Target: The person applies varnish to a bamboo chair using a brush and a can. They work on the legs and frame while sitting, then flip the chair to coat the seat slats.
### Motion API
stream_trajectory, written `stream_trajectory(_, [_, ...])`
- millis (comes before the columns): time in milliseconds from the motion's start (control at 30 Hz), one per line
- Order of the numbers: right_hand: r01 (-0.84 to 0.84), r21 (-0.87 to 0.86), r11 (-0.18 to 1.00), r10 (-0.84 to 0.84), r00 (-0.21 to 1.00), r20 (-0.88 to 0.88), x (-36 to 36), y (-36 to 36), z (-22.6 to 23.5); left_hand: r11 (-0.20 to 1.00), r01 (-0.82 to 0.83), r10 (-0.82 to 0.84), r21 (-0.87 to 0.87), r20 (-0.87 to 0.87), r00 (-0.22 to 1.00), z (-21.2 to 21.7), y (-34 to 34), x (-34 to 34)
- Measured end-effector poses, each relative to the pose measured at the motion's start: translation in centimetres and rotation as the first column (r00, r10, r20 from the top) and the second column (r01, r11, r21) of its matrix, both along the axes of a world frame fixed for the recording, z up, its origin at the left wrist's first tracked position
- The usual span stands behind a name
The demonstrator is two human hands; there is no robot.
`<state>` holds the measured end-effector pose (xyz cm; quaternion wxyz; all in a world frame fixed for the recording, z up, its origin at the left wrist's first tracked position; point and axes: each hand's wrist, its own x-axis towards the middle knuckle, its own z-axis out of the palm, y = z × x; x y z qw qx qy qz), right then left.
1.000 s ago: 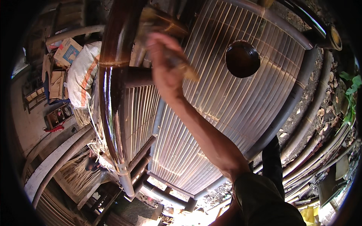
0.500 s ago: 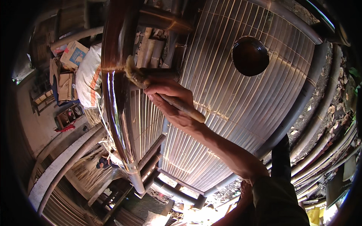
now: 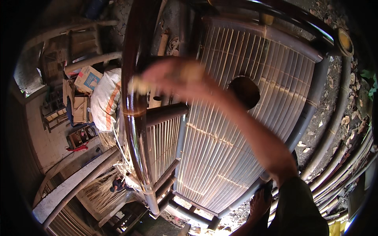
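My right hand [image 3: 173, 76], blurred by motion, is closed around a brush. The brush's pale bristle end [image 3: 138, 85] lies against a thick, glossy dark-brown bamboo pole [image 3: 136, 129]. That pole is the upright-looking rail along the left of a bamboo bench. Beyond my wrist, a round dark bowl [image 3: 246, 91] stands on the slatted bamboo seat [image 3: 220, 157], partly behind my forearm; its inside is too dark to make out. Low in the view, what looks like my left hand [image 3: 258, 203] rests near the seat's front edge beside dark cloth. Its fingers are not clear.
A dark crossbar [image 3: 167, 114] joins the glossy pole. To the left are a white sack [image 3: 106, 100] with an orange stripe and a cardboard box [image 3: 88, 78]. Long bamboo strips [image 3: 334, 196] lie at the right. A person [image 3: 118, 184] is far off at lower left.
My right hand and the brush have swung toward the far part of the pole, past its pale joint. The view has shifted, showing more of the bench's far rail.
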<state>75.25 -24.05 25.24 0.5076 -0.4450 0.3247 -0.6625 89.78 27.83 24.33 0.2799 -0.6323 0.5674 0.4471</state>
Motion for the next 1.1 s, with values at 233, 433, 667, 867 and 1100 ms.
stream_trajectory(233, [0.548, -0.316, 0.774, -0.631, 0.702, -0.331, -10.3, -8.1, 1.4, 0.990, 0.065, -0.063, -0.129, 0.019, 0.998, -0.5, -0.1, -0.8])
stream_trajectory(433, [-0.236, -0.023, 0.971, 0.175, 0.780, -0.601, -6.0, -4.1, 7.3, 0.995, -0.082, 0.083, -0.060, 0.008, 0.997, -1.2, 1.5, -0.4])
stream_trajectory(667, [0.206, -0.366, 0.907, -0.419, 0.373, -0.828, -14.1, -13.9, 12.7, 0.927, -0.296, 0.295, -0.232, -0.039, 0.955, 0.1, 0.7, -1.0])
stream_trajectory(867, [-0.362, -0.400, 0.842, -0.450, -0.062, -0.891, -10.6, -12.7, 9.9, 0.866, -0.432, 0.441, -0.250, -0.022, 0.897, 2.1, -0.6, -1.7])
stream_trajectory(1100, [0.307, -0.321, 0.896, -0.338, 0.005, -0.941, -10.0, -12.6, 12.9, 0.816, -0.492, 0.493, -0.303, -0.079, 0.866, 0.2, 1.9, -0.7])
